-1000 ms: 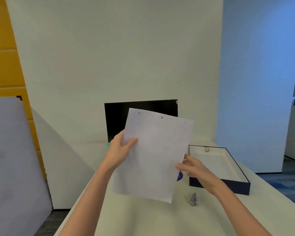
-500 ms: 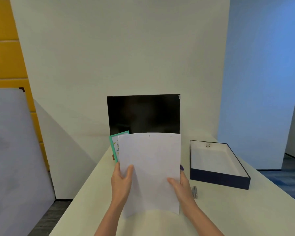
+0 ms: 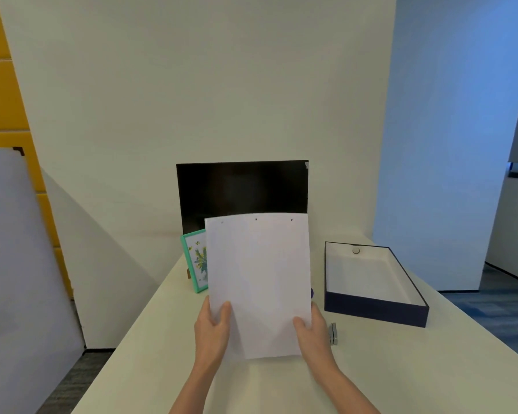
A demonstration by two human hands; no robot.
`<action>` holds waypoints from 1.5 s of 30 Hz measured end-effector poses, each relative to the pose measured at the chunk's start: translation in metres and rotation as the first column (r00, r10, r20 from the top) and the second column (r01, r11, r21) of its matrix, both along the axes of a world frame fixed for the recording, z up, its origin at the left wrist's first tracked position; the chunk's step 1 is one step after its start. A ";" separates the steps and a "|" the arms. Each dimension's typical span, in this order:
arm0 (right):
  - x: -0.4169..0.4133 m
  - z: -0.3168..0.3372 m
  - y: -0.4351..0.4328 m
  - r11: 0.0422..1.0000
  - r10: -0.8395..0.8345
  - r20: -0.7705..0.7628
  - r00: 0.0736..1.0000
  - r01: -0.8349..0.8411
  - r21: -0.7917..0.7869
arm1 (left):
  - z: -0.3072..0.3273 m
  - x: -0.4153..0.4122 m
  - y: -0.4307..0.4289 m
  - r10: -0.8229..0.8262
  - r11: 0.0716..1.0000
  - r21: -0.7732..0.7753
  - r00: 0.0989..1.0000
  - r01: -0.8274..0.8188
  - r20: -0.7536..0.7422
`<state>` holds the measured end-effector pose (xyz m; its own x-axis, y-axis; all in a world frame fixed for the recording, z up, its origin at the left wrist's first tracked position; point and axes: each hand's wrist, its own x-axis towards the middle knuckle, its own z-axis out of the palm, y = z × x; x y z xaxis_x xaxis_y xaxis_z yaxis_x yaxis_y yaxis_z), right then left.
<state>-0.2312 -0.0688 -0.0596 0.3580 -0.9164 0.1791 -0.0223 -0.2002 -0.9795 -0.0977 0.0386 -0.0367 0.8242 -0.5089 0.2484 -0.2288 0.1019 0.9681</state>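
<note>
Left hand (image 3: 211, 330) and right hand (image 3: 313, 331) each grip a lower side edge of a white paper sheet (image 3: 259, 282), standing it upright above the tabletop (image 3: 401, 369), probably to square it.

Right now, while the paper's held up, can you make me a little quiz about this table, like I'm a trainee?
1. True or false: the left hand and the right hand both hold the white sheet.
2. What peeks out behind the sheet's left edge? A) a red cup B) a green picture frame C) a book
3. How many small dark holes show along the sheet's top edge?
Key: 1 true; 2 B; 3 three.
</note>
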 end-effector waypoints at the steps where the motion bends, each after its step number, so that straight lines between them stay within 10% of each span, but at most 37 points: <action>1: -0.001 0.006 -0.005 0.999 -0.017 -0.016 1.000 0.017 -0.034 | 0.006 0.001 -0.006 -0.007 1.000 -0.003 1.000 0.007 0.007; 18: -0.096 0.057 -0.195 0.961 -0.268 -0.317 0.910 0.274 -0.027 | 0.026 -0.047 -0.224 -0.426 0.814 0.524 0.871 0.252 0.244; 45: -0.097 -0.020 -0.325 0.951 -0.291 -0.911 0.292 0.187 -0.244 | -0.039 -0.063 -0.368 -0.655 0.570 0.759 0.383 -0.316 0.651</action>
<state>-0.3281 -0.3939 -0.0799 0.1008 -0.9940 -0.0426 -0.9627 -0.0867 -0.2562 -0.1609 -0.3293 -0.0757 0.2614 -0.9529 0.1537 -0.9600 -0.2732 -0.0608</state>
